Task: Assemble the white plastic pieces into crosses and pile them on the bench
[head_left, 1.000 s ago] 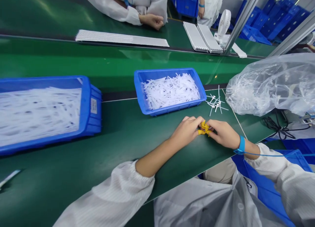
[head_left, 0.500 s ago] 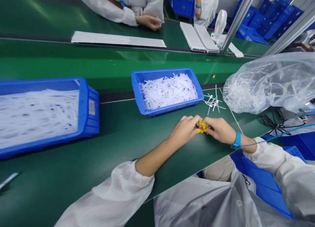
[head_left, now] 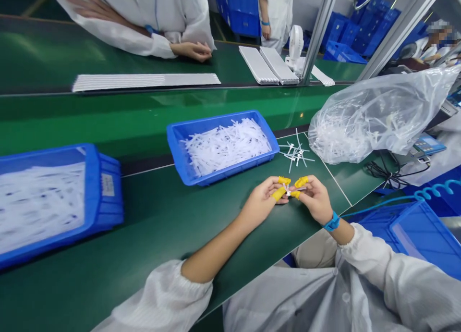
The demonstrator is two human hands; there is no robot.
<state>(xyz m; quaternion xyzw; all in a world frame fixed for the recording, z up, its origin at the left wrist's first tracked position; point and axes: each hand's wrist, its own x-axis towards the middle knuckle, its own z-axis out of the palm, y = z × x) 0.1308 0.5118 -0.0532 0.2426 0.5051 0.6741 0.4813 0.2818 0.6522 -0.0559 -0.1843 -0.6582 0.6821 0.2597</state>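
Smooth dark-green counter (head_left: 173, 221). At left, large blue plastic bin (head_left: 111, 209) of white strips, with a white label (head_left: 107, 184) too blurred to read. At right, crinkled clear plastic bag (head_left: 374, 116). Between, smaller blue bin (head_left: 236, 166) heaped with white strips. Left hand (head_left: 260, 200) and right hand (head_left: 317, 202), both pinching; just beyond, loose crossed strips (head_left: 297, 153). Yellow fingertip covers (head_left: 278, 193), now further apart, revealing a small white plastic piece (head_left: 288, 193) gripped between the hands.
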